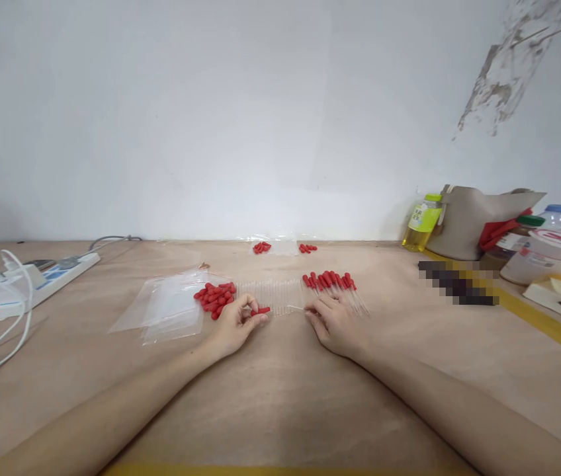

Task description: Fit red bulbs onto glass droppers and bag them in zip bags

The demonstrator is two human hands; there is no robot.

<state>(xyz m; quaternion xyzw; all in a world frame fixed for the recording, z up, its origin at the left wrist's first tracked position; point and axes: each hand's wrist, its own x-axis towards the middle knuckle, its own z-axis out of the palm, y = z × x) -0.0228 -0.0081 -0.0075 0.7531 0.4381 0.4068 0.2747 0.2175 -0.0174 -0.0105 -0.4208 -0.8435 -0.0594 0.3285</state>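
Note:
Pinched between thumb and fingers of my left hand (pixel 241 322) is a red rubber dropper bulb (pixel 261 310), its end pointing right. My right hand (pixel 334 322) grips a thin glass dropper tube (pixel 296 307), whose tip points left toward the bulb; a gap separates the two. A pile of loose red bulbs (pixel 214 297) lies just left of my left hand. Between and behind the hands, a row of bare glass tubes (pixel 270 291) lies side by side. Behind my right hand are several droppers with red bulbs fitted (pixel 329 280), partly hidden by that hand.
Clear plastic bags (pixel 171 311) lie at left, near a power strip (pixel 62 281) with white cables. Two small groups of red bulbs (pixel 261 247) sit near the wall. On the right stand a yellow bottle (pixel 422 223), a grey bag (pixel 464 221) and a white tub (pixel 538 258).

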